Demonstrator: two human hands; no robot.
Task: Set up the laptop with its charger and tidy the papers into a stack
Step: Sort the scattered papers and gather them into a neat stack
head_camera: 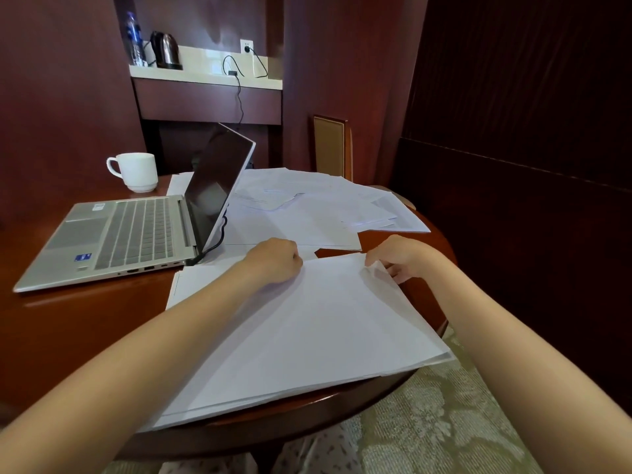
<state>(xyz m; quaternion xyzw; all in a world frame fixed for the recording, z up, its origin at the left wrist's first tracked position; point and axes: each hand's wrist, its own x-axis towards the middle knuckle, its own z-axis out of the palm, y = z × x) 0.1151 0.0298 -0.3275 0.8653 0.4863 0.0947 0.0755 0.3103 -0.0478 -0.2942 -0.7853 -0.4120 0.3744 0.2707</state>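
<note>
Laptop: the laptop (136, 230) lies open on the left part of the round wooden table (85, 319), screen dark, keyboard turned to the left.
Charger: a black charger cable (219, 234) meets the laptop's right edge by the hinge. Behind the screen it drops from a shelf (205, 75), where the charger brick (233, 73) lies. A lead runs from there into the wall socket (247, 46).
Stack: the stack of papers (273, 401) lies just right of the laptop's front corner, its near edge overhanging the table rim.
Top sheet: the top sheet (325, 319) lies on the stack, its far right corner lifted.
Left hand: the left hand (273, 260) rests on the stack's far edge, just right of the laptop's hinge, fingers curled under. Whether they grip any paper cannot be told.
Right hand: the right hand (400, 256), further right of the laptop, pinches the lifted corner of the top sheet between thumb and fingers.
Loose sheets: loose sheets (307, 213) lie spread and overlapping right of the laptop's screen, beyond both hands.
Mug: a white mug (136, 171) stands just behind the laptop's keyboard.
Shelf items: a kettle (166, 49) and a water bottle (134, 39) stand side by side on the shelf behind the laptop.
Chair: a chair (331, 148) back rises beyond the loose sheets, right of the laptop's screen.
</note>
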